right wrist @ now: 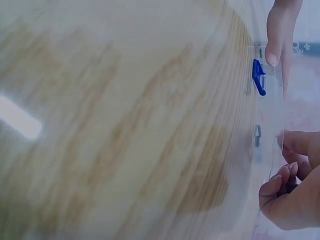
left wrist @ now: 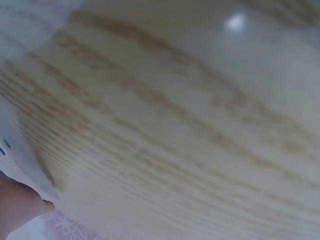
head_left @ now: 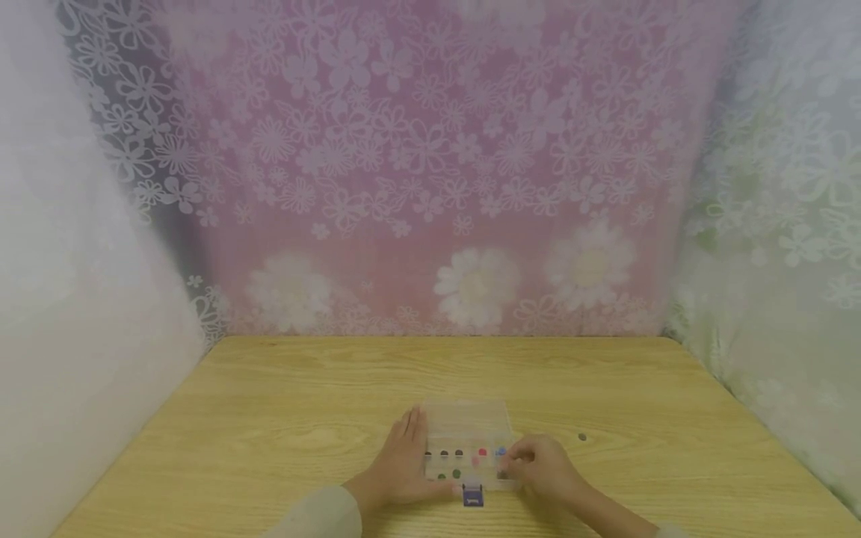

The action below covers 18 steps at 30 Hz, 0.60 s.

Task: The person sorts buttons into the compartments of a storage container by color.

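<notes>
A clear plastic compartment box [head_left: 445,465] lies on the table with its transparent lid [head_left: 467,418] raised at the back. Small round pieces sit inside: dark ones [head_left: 459,453], green ones [head_left: 457,474], a red one [head_left: 482,452] and blue ones [head_left: 501,451]. My left hand [head_left: 402,459] rests along the box's left side, fingers straight, thumb along the front edge near the dark blue latch [head_left: 473,496]. The right hand [head_left: 540,467] is at the box's right end, fingers bent and fingertips over the right compartments; I cannot tell whether they pinch a piece.
A small dark disc [head_left: 582,437] lies on the wood-grain table [head_left: 303,403] to the right of the box. Flowered curtains [head_left: 430,149] hang behind the table, with pale sheets [head_left: 794,299] along both sides.
</notes>
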Tool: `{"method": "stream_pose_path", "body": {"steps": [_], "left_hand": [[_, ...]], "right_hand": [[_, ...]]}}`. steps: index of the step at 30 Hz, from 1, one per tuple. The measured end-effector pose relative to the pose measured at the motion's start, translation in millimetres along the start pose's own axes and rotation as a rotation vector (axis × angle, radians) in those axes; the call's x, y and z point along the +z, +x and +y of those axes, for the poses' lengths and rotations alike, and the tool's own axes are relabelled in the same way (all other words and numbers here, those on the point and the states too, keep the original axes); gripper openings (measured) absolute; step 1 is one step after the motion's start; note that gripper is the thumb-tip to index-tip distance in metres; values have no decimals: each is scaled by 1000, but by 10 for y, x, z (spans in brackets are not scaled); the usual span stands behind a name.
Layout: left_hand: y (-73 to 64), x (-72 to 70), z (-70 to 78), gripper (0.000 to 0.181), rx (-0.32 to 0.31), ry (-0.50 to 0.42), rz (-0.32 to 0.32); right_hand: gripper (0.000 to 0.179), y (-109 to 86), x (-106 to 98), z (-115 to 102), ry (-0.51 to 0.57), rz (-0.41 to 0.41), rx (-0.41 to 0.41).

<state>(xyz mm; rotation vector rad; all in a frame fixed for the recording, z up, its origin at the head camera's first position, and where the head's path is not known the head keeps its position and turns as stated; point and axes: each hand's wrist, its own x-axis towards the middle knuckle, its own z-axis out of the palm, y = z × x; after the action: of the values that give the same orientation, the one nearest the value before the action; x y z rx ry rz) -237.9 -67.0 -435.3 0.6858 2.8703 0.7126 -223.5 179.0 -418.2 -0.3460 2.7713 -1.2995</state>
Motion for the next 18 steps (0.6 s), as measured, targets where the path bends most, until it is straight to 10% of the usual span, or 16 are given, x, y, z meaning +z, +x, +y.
{"method": "stream_pose_path", "body": {"steps": [18], "left_hand": [[8, -2, -11, 117, 2, 28, -5]], "right_hand": [[14, 29, -371, 309, -65, 197, 70]]}}
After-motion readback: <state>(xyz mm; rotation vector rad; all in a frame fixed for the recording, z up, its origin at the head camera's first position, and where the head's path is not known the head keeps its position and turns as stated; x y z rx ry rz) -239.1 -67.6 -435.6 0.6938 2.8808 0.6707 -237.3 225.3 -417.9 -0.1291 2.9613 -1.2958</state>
